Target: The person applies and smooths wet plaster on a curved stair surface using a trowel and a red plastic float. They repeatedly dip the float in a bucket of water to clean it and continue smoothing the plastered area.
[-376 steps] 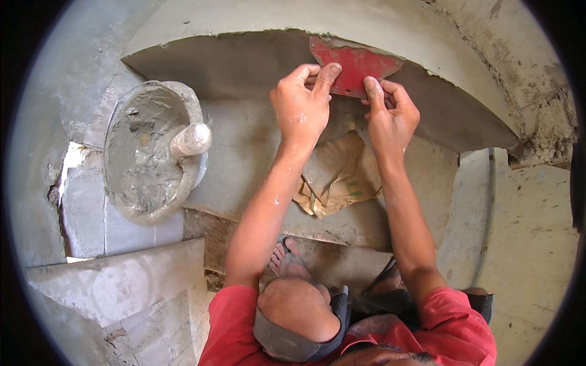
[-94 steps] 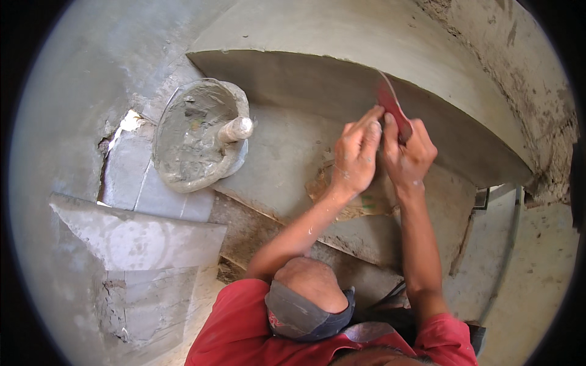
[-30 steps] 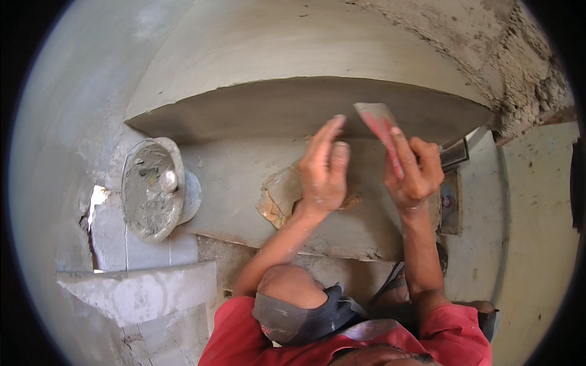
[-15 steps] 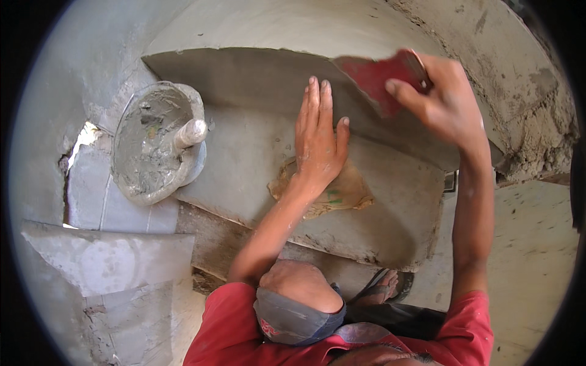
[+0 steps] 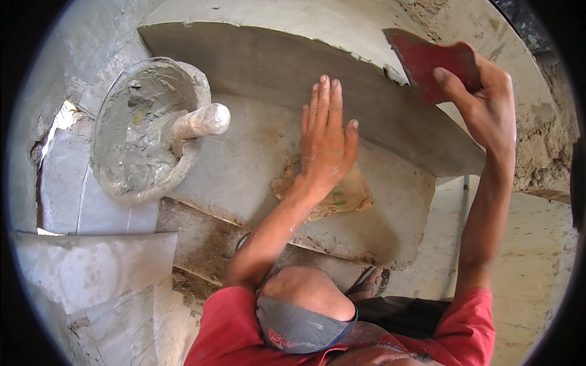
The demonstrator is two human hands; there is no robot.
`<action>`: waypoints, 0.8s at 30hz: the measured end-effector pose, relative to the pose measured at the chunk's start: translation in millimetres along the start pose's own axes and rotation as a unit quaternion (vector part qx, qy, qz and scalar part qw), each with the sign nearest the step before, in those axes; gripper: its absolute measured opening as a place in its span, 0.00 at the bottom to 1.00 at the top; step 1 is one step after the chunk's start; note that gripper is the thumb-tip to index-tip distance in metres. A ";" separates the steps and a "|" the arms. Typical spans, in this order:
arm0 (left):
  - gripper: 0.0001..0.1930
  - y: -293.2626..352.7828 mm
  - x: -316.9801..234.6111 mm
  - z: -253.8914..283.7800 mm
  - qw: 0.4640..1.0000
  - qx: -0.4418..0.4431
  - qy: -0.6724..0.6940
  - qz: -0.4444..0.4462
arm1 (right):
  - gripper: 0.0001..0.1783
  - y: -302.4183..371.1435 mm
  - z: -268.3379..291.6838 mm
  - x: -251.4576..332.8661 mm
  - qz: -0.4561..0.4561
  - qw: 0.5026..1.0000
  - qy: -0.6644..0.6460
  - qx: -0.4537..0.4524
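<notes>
My right hand grips a red scraper, thin and flat with a worn edge, thumb on its near face. The scraper is at the upper edge of a smooth, dark grey plastered step face. My left hand is open, fingers stretched out and pointing away from me, in front of that face; whether it touches cannot be made out. Partly under the left hand and wrist, a crumpled brown paper piece lies on the lower tread.
At the left stands a round basin of wet grey mortar, with a pale, rounded handle sticking out. A rough, broken edge runs along the right. Near me are my bent knee and a sandalled foot.
My right hand has carried the scraper up and to the right along the step's upper edge. The left hand keeps its stretched pose. The whole view has shifted slightly.
</notes>
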State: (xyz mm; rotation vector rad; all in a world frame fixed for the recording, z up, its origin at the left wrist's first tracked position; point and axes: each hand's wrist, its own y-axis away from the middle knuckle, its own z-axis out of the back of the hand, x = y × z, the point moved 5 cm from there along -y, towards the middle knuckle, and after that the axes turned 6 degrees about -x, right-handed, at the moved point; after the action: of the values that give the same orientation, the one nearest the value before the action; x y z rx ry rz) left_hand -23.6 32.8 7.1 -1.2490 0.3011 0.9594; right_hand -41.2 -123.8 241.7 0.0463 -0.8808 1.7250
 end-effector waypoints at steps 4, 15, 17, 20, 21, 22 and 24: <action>0.38 -2.7 3.6 8.7 1.000 -0.015 0.015 0.007 | 0.11 31.6 -9.4 -3.8 0.047 0.997 0.004 -0.068; 0.23 11.3 47.2 36.7 0.989 0.073 0.002 0.128 | 0.11 80.7 -0.3 -58.0 -0.108 0.990 -0.091 -0.025; 0.23 17.6 44.4 21.3 0.983 0.167 -0.044 0.070 | 0.11 79.5 -3.4 -63.3 -0.110 0.991 -0.074 0.027; 0.25 19.8 34.0 0.3 0.968 0.244 -0.045 -0.021 | 0.10 77.2 -10.1 -59.9 0.001 0.995 -0.007 0.096; 0.26 18.6 31.7 -4.3 0.964 0.263 -0.032 -0.039 | 0.08 79.2 -10.8 -58.4 0.032 0.993 -0.006 0.112; 0.26 16.9 29.8 -8.4 0.958 0.281 -0.020 -0.057 | 0.06 83.3 -11.2 -56.9 0.064 0.990 -0.005 0.127; 0.25 11.5 31.6 -14.5 0.937 0.327 -0.067 -0.104 | 0.03 96.3 -7.7 -55.3 0.112 0.983 -0.010 0.142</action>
State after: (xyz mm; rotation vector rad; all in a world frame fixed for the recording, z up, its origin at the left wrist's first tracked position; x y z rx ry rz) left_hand -9.2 34.0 -26.5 -0.5865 0.3371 0.6723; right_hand -99.8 -172.1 160.3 0.1591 -0.6663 2.0558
